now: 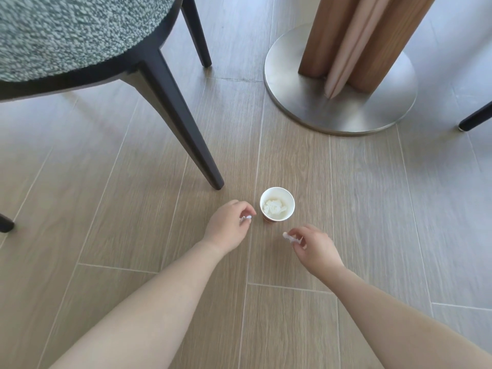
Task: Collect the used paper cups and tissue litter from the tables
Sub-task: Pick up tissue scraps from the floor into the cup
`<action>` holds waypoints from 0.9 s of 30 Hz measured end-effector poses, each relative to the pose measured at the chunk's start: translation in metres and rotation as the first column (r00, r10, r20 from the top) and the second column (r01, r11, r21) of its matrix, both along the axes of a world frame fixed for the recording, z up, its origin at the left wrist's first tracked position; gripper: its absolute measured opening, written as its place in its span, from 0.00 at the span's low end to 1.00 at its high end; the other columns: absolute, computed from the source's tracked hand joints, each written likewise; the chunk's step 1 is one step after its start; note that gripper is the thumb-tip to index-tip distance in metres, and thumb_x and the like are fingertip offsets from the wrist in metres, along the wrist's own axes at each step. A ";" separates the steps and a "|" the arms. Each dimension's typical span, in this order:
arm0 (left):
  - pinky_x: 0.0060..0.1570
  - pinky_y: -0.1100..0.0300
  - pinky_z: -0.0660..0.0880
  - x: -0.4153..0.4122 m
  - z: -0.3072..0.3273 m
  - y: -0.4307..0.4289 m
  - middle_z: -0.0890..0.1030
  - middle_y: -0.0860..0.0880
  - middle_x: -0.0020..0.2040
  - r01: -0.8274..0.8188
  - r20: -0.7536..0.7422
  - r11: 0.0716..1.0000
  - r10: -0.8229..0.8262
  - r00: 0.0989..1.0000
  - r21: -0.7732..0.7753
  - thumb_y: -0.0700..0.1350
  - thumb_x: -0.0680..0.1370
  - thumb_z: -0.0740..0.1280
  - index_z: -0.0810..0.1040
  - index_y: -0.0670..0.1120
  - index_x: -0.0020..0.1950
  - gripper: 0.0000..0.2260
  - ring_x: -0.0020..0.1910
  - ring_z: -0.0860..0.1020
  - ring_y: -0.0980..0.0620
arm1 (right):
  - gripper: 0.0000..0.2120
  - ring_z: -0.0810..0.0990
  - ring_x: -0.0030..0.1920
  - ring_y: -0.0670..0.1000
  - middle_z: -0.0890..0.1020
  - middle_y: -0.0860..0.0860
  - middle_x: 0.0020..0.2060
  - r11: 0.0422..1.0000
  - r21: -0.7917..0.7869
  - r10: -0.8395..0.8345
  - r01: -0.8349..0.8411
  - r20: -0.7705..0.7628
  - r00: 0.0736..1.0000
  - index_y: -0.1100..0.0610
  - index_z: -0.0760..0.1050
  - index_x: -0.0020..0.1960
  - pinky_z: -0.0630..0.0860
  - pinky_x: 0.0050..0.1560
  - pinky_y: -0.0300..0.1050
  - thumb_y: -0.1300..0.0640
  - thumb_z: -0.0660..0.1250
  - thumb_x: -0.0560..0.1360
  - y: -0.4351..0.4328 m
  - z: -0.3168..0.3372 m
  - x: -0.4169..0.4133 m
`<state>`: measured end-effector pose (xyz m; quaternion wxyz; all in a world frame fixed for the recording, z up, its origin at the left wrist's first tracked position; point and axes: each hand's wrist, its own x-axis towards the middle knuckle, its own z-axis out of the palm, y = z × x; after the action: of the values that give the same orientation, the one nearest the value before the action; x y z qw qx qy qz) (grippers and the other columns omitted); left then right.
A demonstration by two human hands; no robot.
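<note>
A paper cup (281, 197) stands upright on the wooden floor, white inside with a reddish outside, and crumpled tissue (273, 208) lies in it. My left hand (229, 225) is just left of the cup, fingers pinched on a small white tissue scrap (246, 218). My right hand (314, 246) is below and to the right of the cup, pinching another small tissue scrap (290, 237). Neither hand touches the cup.
A chair with a speckled green seat (66, 30) and dark legs (181, 121) stands at upper left, one leg ending close to the cup. A table's wooden pedestal (356, 41) on a round metal base (343, 102) is at upper right. Another chair foot (476, 118) shows at the right edge.
</note>
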<state>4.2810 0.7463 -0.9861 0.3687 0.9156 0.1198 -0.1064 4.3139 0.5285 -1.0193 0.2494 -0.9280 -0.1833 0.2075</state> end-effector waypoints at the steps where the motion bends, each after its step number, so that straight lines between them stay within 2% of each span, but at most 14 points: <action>1: 0.47 0.60 0.73 0.003 0.005 -0.002 0.75 0.56 0.45 -0.051 0.037 0.998 0.052 0.998 -0.030 0.41 0.76 0.64 0.76 0.54 0.46 0.07 0.46 0.75 0.56 | 0.05 0.75 0.38 0.43 0.75 0.44 0.40 0.998 0.023 -0.060 0.060 0.017 0.998 0.53 0.78 0.50 0.66 0.34 0.33 0.57 0.64 0.75 -0.002 0.004 0.003; 3: 0.47 0.61 0.72 0.011 0.015 -0.006 0.76 0.56 0.45 -0.114 0.107 0.991 0.121 0.987 -0.072 0.41 0.76 0.64 0.75 0.55 0.43 0.08 0.44 0.75 0.57 | 0.04 0.74 0.36 0.41 0.75 0.44 0.39 0.985 0.069 -0.159 0.156 0.048 0.986 0.52 0.78 0.48 0.66 0.34 0.31 0.55 0.65 0.75 -0.004 0.011 0.010; 5: 0.46 0.61 0.72 0.019 0.025 -0.013 0.77 0.57 0.45 -0.109 0.154 0.990 0.123 0.980 -0.093 0.42 0.75 0.65 0.76 0.56 0.43 0.08 0.44 0.76 0.58 | 0.04 0.75 0.36 0.42 0.77 0.45 0.39 0.967 0.125 -0.233 0.223 0.071 0.970 0.53 0.78 0.48 0.70 0.37 0.36 0.57 0.66 0.74 -0.005 0.021 0.016; 7: 0.46 0.60 0.73 0.025 0.033 -0.023 0.76 0.58 0.45 -0.034 0.174 0.997 0.045 0.984 -0.069 0.42 0.75 0.65 0.76 0.55 0.45 0.06 0.45 0.76 0.58 | 0.04 0.76 0.36 0.44 0.78 0.45 0.39 0.946 0.187 -0.285 0.264 0.098 0.953 0.53 0.78 0.47 0.74 0.40 0.41 0.58 0.67 0.73 0.000 0.032 0.023; 9: 0.46 0.58 0.73 0.028 0.038 -0.034 0.75 0.58 0.45 0.055 0.181 0.997 -0.046 0.982 -0.045 0.42 0.75 0.65 0.76 0.55 0.46 0.06 0.46 0.76 0.56 | 0.04 0.76 0.36 0.45 0.78 0.46 0.39 0.927 0.259 -0.311 0.273 0.121 0.943 0.53 0.78 0.47 0.74 0.41 0.42 0.58 0.68 0.72 0.007 0.043 0.030; 11: 0.45 0.59 0.72 0.029 0.040 -0.042 0.74 0.59 0.46 0.110 0.184 0.994 -0.104 0.977 -0.019 0.43 0.75 0.65 0.76 0.55 0.48 0.07 0.48 0.75 0.55 | 0.04 0.77 0.36 0.45 0.78 0.46 0.40 0.916 0.308 -0.307 0.255 0.133 0.942 0.53 0.78 0.47 0.75 0.41 0.41 0.58 0.68 0.72 0.016 0.051 0.033; 14: 0.46 0.62 0.69 0.026 0.035 -0.042 0.73 0.56 0.55 0.152 0.171 0.984 -0.166 0.971 0.094 0.42 0.75 0.67 0.74 0.52 0.54 0.11 0.54 0.73 0.54 | 0.07 0.77 0.38 0.45 0.79 0.47 0.41 0.918 0.326 -0.282 0.228 0.131 0.950 0.53 0.77 0.50 0.76 0.42 0.42 0.59 0.68 0.72 0.024 0.055 0.034; 18: 0.46 0.58 0.73 0.018 0.031 -0.030 0.70 0.54 0.58 0.139 0.109 0.976 -0.158 0.981 0.169 0.44 0.74 0.68 0.72 0.50 0.59 0.14 0.57 0.72 0.52 | 0.08 0.77 0.38 0.45 0.80 0.48 0.42 0.916 0.335 -0.271 0.220 0.116 0.956 0.54 0.77 0.50 0.77 0.43 0.44 0.60 0.68 0.72 0.029 0.055 0.033; 22: 0.51 0.56 0.74 0.012 0.028 -0.022 0.69 0.54 0.59 0.134 0.052 0.969 -0.147 0.988 0.206 0.46 0.74 0.68 0.71 0.50 0.61 0.16 0.60 0.70 0.53 | 0.10 0.77 0.38 0.42 0.79 0.46 0.43 0.913 0.337 -0.268 0.228 0.077 0.960 0.53 0.76 0.53 0.74 0.43 0.37 0.57 0.69 0.71 0.036 0.054 0.034; 24: 0.51 0.56 0.75 0.010 0.027 -0.021 0.68 0.54 0.59 0.159 0.021 0.966 -0.167 0.986 0.203 0.46 0.75 0.67 0.71 0.51 0.61 0.15 0.60 0.70 0.54 | 0.11 0.76 0.37 0.41 0.79 0.45 0.44 0.916 0.329 -0.261 0.228 0.060 0.963 0.53 0.76 0.54 0.72 0.42 0.34 0.56 0.70 0.71 0.037 0.051 0.033; 27: 0.48 0.57 0.75 0.009 0.027 -0.021 0.68 0.55 0.59 0.195 0.009 0.956 -0.201 0.979 0.217 0.46 0.76 0.66 0.72 0.51 0.58 0.12 0.59 0.70 0.54 | 0.10 0.76 0.37 0.42 0.79 0.45 0.45 0.949 0.262 -0.204 0.177 0.077 0.976 0.53 0.76 0.53 0.71 0.42 0.35 0.56 0.69 0.72 0.036 0.048 0.030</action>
<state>4.2902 0.7253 -0.9594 0.2566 0.9591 0.0326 -0.1150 4.3443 0.5643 -0.9716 0.3752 -0.9112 -0.1304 0.1090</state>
